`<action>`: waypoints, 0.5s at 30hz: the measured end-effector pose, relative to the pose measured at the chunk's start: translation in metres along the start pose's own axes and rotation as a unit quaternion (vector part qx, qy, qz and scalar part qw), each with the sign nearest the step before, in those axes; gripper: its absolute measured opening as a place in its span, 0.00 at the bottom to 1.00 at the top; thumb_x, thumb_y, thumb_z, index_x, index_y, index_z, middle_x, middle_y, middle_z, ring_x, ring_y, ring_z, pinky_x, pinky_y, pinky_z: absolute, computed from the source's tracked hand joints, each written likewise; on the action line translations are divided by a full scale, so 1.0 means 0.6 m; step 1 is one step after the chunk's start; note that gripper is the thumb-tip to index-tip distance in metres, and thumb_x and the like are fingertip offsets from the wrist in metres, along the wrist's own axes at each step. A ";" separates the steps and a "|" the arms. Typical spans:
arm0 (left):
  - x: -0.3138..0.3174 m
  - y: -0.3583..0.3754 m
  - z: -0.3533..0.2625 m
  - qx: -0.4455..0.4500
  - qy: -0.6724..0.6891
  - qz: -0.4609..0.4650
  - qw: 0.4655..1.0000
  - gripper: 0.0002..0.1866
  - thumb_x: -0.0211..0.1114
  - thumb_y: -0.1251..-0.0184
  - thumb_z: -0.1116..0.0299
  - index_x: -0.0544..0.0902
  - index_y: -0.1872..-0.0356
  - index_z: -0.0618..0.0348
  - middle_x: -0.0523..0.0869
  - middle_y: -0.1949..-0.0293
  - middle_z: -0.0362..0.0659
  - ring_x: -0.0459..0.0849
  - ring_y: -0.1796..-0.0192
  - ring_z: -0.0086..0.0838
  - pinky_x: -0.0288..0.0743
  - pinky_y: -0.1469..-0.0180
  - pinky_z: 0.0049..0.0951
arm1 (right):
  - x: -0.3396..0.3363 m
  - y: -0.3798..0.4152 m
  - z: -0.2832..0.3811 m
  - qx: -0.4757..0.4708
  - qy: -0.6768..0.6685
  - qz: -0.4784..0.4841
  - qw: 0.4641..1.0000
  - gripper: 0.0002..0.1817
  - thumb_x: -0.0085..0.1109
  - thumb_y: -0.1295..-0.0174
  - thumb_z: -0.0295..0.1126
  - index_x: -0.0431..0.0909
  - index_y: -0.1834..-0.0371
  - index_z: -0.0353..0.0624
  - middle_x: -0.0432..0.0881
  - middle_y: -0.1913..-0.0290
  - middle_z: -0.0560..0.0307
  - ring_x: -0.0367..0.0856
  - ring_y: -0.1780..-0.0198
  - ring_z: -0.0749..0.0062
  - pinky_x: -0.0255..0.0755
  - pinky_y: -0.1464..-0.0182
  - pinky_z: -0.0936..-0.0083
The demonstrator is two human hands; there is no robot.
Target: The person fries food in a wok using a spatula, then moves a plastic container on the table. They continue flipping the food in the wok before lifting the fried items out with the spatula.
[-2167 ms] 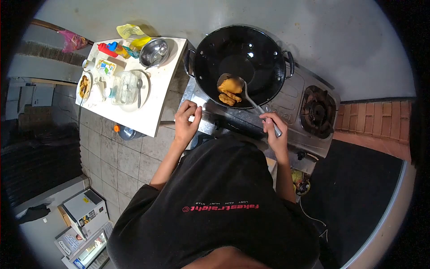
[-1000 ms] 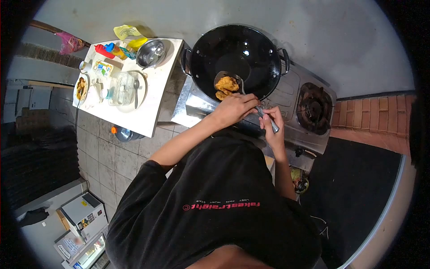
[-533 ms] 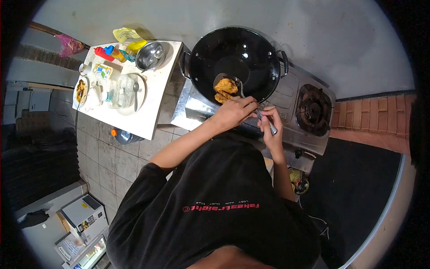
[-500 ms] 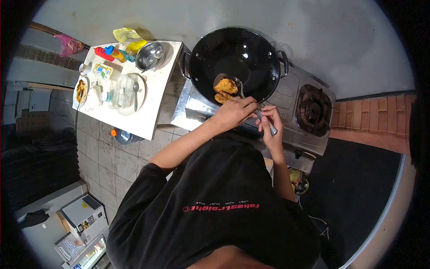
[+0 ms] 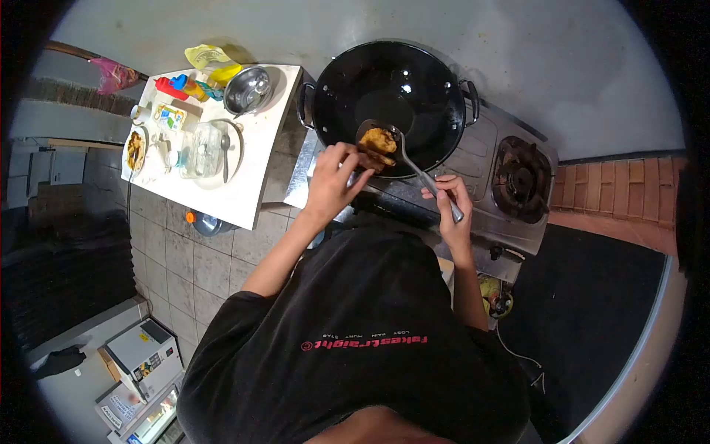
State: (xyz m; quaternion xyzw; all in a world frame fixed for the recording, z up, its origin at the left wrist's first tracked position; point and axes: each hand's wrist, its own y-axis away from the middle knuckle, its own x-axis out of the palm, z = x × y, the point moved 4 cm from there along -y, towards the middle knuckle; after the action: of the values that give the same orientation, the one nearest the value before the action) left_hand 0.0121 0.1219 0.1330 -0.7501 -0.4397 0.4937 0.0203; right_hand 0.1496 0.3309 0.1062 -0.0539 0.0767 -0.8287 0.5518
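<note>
My right hand (image 5: 450,201) grips the handle of a metal spatula (image 5: 420,172), whose wide head lies inside the near side of a black wok (image 5: 403,78). On that head rests a golden-brown piece of fried food (image 5: 379,140). Closer to me, a second, darker piece of fried food (image 5: 381,159) sits at the wok's near rim. My left hand (image 5: 333,180) is at that second piece, its fingertips and thumb around the piece's left end. The fingertips partly hide the food there.
The wok stands on a steel gas stove with a bare burner (image 5: 520,180) at right. On the left, a white table (image 5: 229,200) holds a metal bowl (image 5: 247,92), a clear plastic container (image 5: 201,152), sauce bottles (image 5: 171,87) and a plate of food (image 5: 134,150). A water bottle (image 5: 207,223) lies below.
My left hand has left the spatula's handle and moved left to the nearer piece of fried food. My right hand still holds the spatula, its handle now more fully visible.
</note>
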 end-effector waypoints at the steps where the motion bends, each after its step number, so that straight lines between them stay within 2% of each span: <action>1: -0.007 0.006 0.006 -0.010 -0.026 0.007 1.000 0.14 0.78 0.45 0.68 0.83 0.60 0.57 0.79 0.57 0.43 0.80 0.55 0.38 0.72 0.51 0.38 | 0.000 0.000 0.001 -0.003 0.005 0.000 1.000 0.06 0.50 0.25 0.26 0.72 0.56 0.33 0.77 0.52 0.48 0.86 0.55 0.68 0.80 0.51 0.73; 15: 0.004 0.014 0.005 0.016 -0.094 0.051 0.994 0.13 0.77 0.42 0.65 0.84 0.59 0.55 0.77 0.55 0.41 0.77 0.53 0.37 0.70 0.52 0.39 | -0.001 -0.001 0.010 0.000 0.007 -0.001 1.000 0.05 0.50 0.26 0.24 0.72 0.58 0.32 0.77 0.54 0.50 0.86 0.57 0.69 0.80 0.52 0.73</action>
State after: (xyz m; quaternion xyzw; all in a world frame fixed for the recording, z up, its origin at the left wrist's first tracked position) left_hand 0.0154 0.1174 0.1259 -0.7217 -0.3923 0.5694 -0.0341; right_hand 0.1502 0.3315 0.1120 -0.0486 0.0805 -0.8296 0.5504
